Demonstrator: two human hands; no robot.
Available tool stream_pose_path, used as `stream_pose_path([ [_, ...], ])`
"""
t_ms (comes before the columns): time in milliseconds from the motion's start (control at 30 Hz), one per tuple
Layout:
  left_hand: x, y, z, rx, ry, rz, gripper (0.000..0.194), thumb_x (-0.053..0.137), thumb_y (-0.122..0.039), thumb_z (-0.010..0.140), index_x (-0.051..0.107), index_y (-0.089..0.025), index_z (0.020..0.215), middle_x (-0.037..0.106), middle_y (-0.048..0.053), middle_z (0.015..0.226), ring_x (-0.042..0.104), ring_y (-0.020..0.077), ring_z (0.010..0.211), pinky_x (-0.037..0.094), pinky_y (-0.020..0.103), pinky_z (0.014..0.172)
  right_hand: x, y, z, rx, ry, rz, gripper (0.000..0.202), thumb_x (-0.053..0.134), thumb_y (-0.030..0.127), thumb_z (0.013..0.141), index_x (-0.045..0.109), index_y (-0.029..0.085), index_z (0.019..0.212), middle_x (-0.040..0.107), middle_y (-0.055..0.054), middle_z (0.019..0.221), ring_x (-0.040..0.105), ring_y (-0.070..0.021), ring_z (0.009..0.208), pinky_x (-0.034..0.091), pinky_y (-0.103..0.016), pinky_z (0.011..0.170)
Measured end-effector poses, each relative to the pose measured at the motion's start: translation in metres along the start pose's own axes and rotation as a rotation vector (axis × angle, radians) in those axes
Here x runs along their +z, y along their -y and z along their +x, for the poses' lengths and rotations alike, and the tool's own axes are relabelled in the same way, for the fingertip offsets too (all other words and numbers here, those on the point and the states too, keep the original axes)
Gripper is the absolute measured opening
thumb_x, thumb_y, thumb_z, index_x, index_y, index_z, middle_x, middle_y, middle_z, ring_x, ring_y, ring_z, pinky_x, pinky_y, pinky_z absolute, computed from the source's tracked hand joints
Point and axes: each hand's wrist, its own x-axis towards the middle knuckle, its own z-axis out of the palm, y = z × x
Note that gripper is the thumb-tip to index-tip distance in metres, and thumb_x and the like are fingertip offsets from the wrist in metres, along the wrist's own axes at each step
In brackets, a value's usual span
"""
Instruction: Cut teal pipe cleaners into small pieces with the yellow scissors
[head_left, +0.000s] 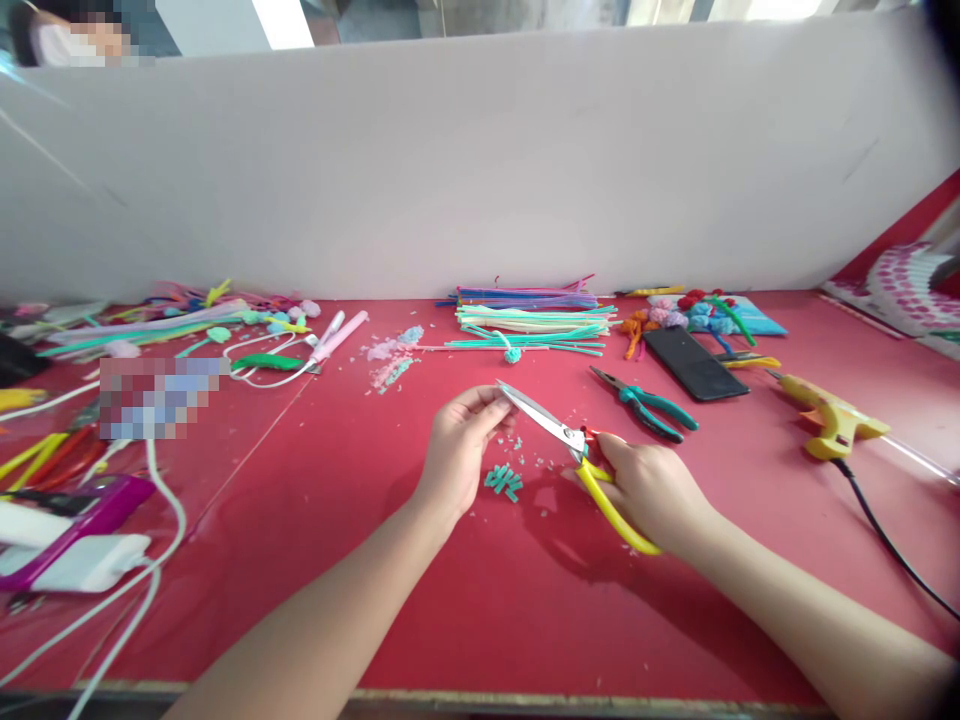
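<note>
The left hand (459,445) has thumb and forefinger pressed together at the tip of the scissors (551,420); whatever they pinch is too small and too covered to make out. The right hand (649,490) wraps the handles, its fingers curled and partly hidden behind the yellow loop, the red one mostly covered by the hand. Just below the left fingertips lies a small heap of teal pieces (503,482), with pale specks around it. Beyond the right fingers are teal-handled pliers (651,407) and a dark phone (696,363). Farther beyond the left fingertips lie bundled craft stems (534,320). Both forearms are cut off by the frame.
</note>
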Motion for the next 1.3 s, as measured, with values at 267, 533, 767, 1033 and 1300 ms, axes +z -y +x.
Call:
stream_pose_path([
  [267, 0.002, 0.000, -0.001, 0.003, 0.001, 0.010, 0.013, 0.058, -0.021, 0.066, 0.060, -0.013, 0.076, 0.057, 0.002, 0.067, 0.051, 0.0088, 0.061, 0.040, 0.022, 0.060, -0.001, 0.001, 0.003, 0.074, 0.033, 0.055, 0.037, 0.033, 0.053, 0.075, 0.047, 0.019, 0.067, 0.048, 0.000, 0.047, 0.038, -0.0093, 0.039, 0.015, -0.022, 0.041],
  [533, 0.005, 0.003, -0.003, -0.100, 0.157, 0.184, 0.015, 0.056, -0.028, 0.068, 0.059, -0.014, 0.074, 0.057, 0.003, 0.067, 0.050, 0.0102, 0.060, 0.039, 0.023, 0.059, -0.010, 0.006, 0.002, 0.107, 0.016, 0.287, 0.026, 0.041, 0.045, 0.072, 0.042, 0.020, 0.066, 0.045, 0.003, 0.050, 0.039, -0.0097, 0.044, 0.021, -0.021, 0.044],
  [767, 0.015, 0.005, -0.015, -0.164, 0.458, 0.376, 0.015, 0.051, -0.028, 0.071, 0.059, -0.016, 0.073, 0.055, 0.001, 0.062, 0.049, 0.0101, 0.056, 0.038, 0.024, 0.059, -0.013, 0.009, 0.006, 0.152, 0.059, 0.846, 0.021, 0.041, 0.038, 0.074, 0.048, 0.019, 0.077, 0.045, 0.004, 0.058, 0.039, -0.0086, 0.050, 0.030, -0.020, 0.046],
  [1033, 0.020, 0.008, -0.022, -0.078, 0.465, 0.564, 0.011, 0.053, -0.027, 0.069, 0.059, -0.018, 0.067, 0.053, 0.001, 0.062, 0.049, 0.0126, 0.059, 0.037, 0.024, 0.057, -0.015, 0.015, 0.002, 0.202, 0.101, 0.949, 0.020, 0.047, 0.037, 0.070, 0.043, 0.018, 0.064, 0.036, 0.007, 0.050, 0.034, -0.0064, 0.045, 0.027, -0.018, 0.042],
  [1300, 0.021, 0.009, -0.020, -0.035, 0.324, 0.557, 0.009, 0.055, -0.025, 0.068, 0.060, -0.018, 0.064, 0.053, -0.001, 0.059, 0.047, 0.0106, 0.056, 0.036, 0.022, 0.054, -0.009, 0.011, 0.003, 0.136, 0.046, 0.699, 0.025, 0.044, 0.042, 0.070, 0.046, 0.018, 0.068, 0.041, 0.004, 0.054, 0.035, -0.0073, 0.048, 0.026, -0.018, 0.043],
])
